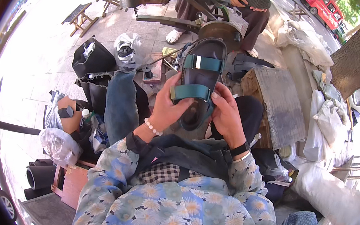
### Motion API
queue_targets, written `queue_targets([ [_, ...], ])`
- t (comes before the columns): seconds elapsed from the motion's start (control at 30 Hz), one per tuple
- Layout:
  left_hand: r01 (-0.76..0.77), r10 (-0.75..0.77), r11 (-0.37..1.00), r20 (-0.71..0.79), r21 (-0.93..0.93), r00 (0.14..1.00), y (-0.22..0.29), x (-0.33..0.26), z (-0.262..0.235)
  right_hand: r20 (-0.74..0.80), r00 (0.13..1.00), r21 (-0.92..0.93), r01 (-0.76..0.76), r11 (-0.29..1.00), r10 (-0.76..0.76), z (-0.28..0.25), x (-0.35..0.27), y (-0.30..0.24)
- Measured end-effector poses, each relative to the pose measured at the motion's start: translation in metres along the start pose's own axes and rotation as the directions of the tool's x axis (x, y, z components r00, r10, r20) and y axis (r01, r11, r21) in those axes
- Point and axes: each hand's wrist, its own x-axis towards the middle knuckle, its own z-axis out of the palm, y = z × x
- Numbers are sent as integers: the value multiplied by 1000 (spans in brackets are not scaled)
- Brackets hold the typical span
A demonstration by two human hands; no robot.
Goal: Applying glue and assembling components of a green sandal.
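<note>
Sandal is suspended in front of the lap. I observe the left hand clamped on its lower strap, the right hand clamped on the opposite edge. If either grip loosens, the sandal could tilt and drop.

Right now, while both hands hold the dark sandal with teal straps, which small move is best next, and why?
Perhaps steady the dark sandal with teal straps in the left hand and gently test the right end of the wide teal strap nearer the wearer with the right hand: its thumb rests near that end, while the left hand supports the opposite side.
</note>
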Motion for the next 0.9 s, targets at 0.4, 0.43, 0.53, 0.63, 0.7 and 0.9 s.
queue_targets([
  [0.4, 4, -7, 997, 36, 79, 999, 0, -2, 6, 79, 996, -33, 51, 998, -48, -6, -5, 1],
  [0.43, -46, 42, 991, 34, 125, 999, 0, -3, 6, 118, 989, -86, 97, 992, -86, -6, -6, 1],
  [0.53, -121, 115, 972, 42, 203, 992, -3, -6, 9, 136, 985, -320, 142, 937, -102, -4, -9, 2],
  [0.63, -165, 158, 957, 48, 239, 986, -4, -8, 12, 85, 990, -331, 133, 934, -111, -3, -9, 5],
  [0.7, -180, 172, 953, 53, 243, 984, -3, -10, 13, 75, 988, -338, 155, 928, -137, -3, -9, 7],
  [0.9, -238, 224, 932, 82, 272, 971, 8, -10, 14, 0, 973, -242, 224, 944, -231, -2, -10, 11],
])
